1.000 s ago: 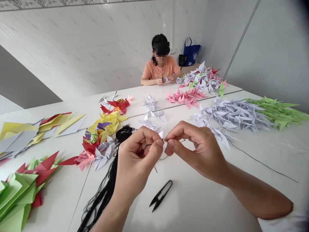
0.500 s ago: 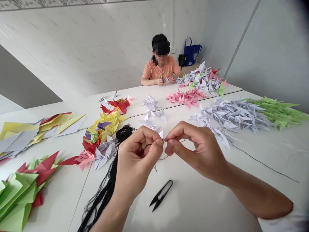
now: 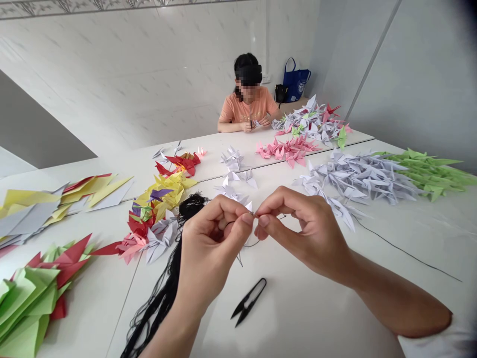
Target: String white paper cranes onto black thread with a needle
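My left hand [image 3: 214, 243] and my right hand [image 3: 303, 231] meet fingertip to fingertip over the table, both pinched on a thin black thread [image 3: 252, 244]. A loop and short ends of it hang below the fingers; the exact point between the tips is too small to make out. Black thread snips [image 3: 249, 302] lie on the table below the hands. Beside my left wrist runs a hank of black thread [image 3: 164, 283]. Folded white paper cranes [image 3: 233, 191] sit just beyond the fingers.
White cranes [image 3: 361, 174] and green cranes [image 3: 432, 171] are heaped at right, pink ones [image 3: 286, 148] farther back. Yellow cranes [image 3: 167, 191] and green folded paper [image 3: 26, 303] lie left. A loose black thread [image 3: 410, 251] trails right. A person in an orange shirt [image 3: 249, 107] sits opposite.
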Demonstrator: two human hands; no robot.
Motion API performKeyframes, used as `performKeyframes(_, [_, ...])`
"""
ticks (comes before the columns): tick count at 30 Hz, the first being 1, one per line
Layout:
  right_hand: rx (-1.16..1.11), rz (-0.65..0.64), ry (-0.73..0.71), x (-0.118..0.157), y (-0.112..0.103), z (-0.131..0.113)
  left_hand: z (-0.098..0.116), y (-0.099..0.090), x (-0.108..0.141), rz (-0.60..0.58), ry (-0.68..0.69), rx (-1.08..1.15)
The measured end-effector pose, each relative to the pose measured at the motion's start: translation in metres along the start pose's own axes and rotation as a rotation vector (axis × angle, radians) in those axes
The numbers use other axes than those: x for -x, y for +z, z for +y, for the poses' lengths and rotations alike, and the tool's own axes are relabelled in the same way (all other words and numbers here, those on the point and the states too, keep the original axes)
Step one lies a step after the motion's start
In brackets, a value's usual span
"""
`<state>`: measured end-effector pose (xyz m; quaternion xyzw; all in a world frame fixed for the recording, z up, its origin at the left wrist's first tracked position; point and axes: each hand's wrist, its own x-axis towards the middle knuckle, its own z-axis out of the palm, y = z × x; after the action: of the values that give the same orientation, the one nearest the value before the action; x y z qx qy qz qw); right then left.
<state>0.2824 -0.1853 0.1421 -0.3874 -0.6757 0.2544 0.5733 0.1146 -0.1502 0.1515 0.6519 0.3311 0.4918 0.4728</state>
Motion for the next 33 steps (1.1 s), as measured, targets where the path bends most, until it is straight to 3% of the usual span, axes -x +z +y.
performKeyframes(18, [0.123, 0.051, -0.115, 0.0018, 0.0007, 0.0036, 0.0010, 0.0031, 0.0012, 0.034, 0.058, -0.031])
performKeyframes(33, [0.145, 0.070, -0.130, 0.0028, 0.0019, 0.0045, 0.0043, 0.0055, 0.0010, 0.062, 0.079, -0.085])
